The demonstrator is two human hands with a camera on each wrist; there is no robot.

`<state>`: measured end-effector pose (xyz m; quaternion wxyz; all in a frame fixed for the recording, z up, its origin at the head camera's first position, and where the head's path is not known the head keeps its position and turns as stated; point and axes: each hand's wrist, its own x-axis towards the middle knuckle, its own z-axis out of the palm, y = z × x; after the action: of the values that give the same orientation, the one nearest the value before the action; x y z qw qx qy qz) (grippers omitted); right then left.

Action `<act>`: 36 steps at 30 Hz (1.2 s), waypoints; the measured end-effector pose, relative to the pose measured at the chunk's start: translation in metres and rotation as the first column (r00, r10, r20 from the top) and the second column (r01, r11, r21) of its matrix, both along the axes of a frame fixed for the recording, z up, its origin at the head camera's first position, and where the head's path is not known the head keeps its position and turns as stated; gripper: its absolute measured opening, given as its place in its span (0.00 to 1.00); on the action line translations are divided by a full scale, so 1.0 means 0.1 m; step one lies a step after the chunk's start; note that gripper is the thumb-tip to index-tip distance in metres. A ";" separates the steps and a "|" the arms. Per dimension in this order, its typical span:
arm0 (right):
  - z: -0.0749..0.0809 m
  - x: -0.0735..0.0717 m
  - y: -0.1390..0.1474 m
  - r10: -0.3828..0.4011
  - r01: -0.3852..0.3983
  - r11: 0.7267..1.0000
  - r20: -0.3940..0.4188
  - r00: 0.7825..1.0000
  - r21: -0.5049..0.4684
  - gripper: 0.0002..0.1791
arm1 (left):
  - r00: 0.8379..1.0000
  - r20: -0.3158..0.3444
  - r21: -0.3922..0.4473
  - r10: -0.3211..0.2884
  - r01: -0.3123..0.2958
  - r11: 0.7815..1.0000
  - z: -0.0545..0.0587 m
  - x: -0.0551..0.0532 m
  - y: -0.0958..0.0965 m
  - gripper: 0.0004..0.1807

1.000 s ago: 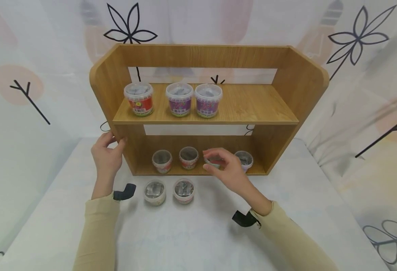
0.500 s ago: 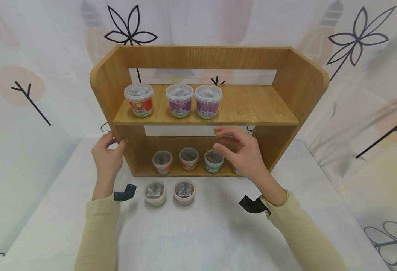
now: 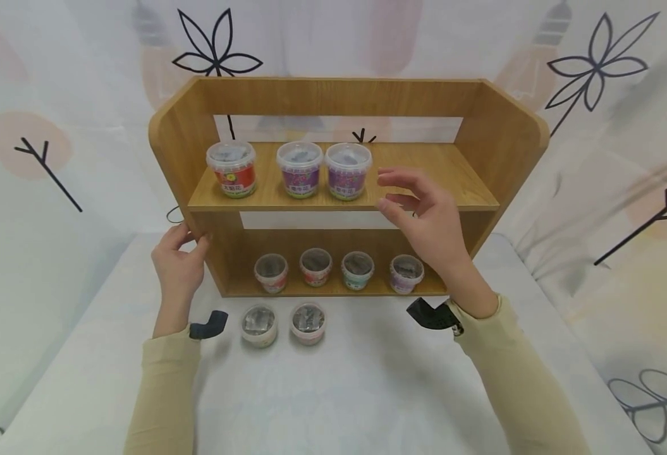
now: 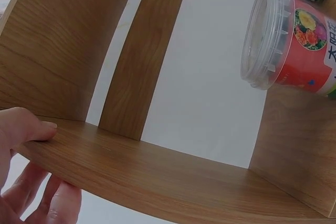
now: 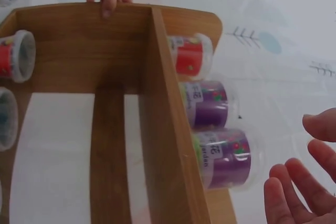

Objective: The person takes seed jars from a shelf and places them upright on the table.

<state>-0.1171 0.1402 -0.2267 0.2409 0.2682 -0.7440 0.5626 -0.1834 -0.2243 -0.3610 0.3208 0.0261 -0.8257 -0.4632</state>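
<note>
My left hand (image 3: 179, 262) grips the left side panel of the wooden shelf (image 3: 344, 207), its thumb (image 4: 39, 129) on the inner face and the other fingers round the outside. In front of the upper board hovers my right hand (image 3: 427, 218), fingers apart and loosely bent, holding nothing. Nearest to it is a purple-labelled tub (image 3: 348, 172) with a clear lid. A second purple-labelled tub (image 3: 300, 169) stands beside that one, and a red-labelled tub (image 3: 232, 169) is at the left end. In the right wrist view the right fingers (image 5: 310, 184) are beside the nearest purple tub's lid, apart from it.
On the lower board stand two red tubs (image 3: 271, 273) (image 3: 315, 266), a teal tub (image 3: 358, 270) and a lilac tub (image 3: 406, 273). Two pale tubs (image 3: 259, 325) (image 3: 308, 323) sit on the white tabletop (image 3: 322, 398) before the shelf. A patterned cloth (image 3: 83, 63) hangs behind.
My right hand has come away from the teal tub, leaving it on the lower board, and has risen rightward to the upper board. The left hand keeps its grip on the panel.
</note>
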 end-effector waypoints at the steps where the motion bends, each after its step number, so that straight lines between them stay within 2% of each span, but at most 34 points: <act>1: 0.02 -0.01 0.00 -0.012 0.012 1.000 -0.006 1.000 -0.001 0.16 | 1.000 0.000 0.000 -0.003 0.003 1.000 0.00 0.00 0.00 0.20; 10: 0.13 -0.21 -0.03 -0.077 0.077 0.997 -0.017 0.997 -0.010 0.18 | 1.000 -0.005 0.003 -0.005 0.005 1.000 0.00 0.00 -0.01 0.20; 19: 0.19 -0.35 -0.10 -0.075 0.067 0.991 0.066 0.995 0.112 0.22 | 1.000 -0.025 -0.007 -0.008 0.008 1.000 0.00 0.01 0.00 0.20; 25: 0.08 -0.53 -0.09 -0.052 0.036 0.991 0.123 0.991 0.127 0.21 | 1.000 -0.021 -0.008 -0.010 0.009 1.000 0.00 0.02 0.01 0.20; 30: -0.04 -0.68 -0.06 -0.066 0.049 0.991 0.140 0.988 0.123 0.19 | 1.000 -0.014 -0.003 -0.004 0.004 1.000 0.00 0.02 0.01 0.20; 34: -0.06 -0.69 -0.07 -0.066 0.051 0.994 0.151 0.986 0.097 0.19 | 1.000 -0.022 -0.009 -0.006 0.006 1.000 0.00 0.02 0.02 0.20; 36: -0.02 -0.63 -0.11 -0.063 0.051 0.996 0.166 0.984 0.076 0.19 | 1.000 -0.023 -0.010 -0.007 0.007 1.000 0.00 0.02 0.01 0.20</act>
<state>-0.1799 0.1291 -0.2288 0.1832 0.2068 -0.7887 0.5492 -0.1817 -0.2229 -0.3609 0.3289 0.0162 -0.8244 -0.4603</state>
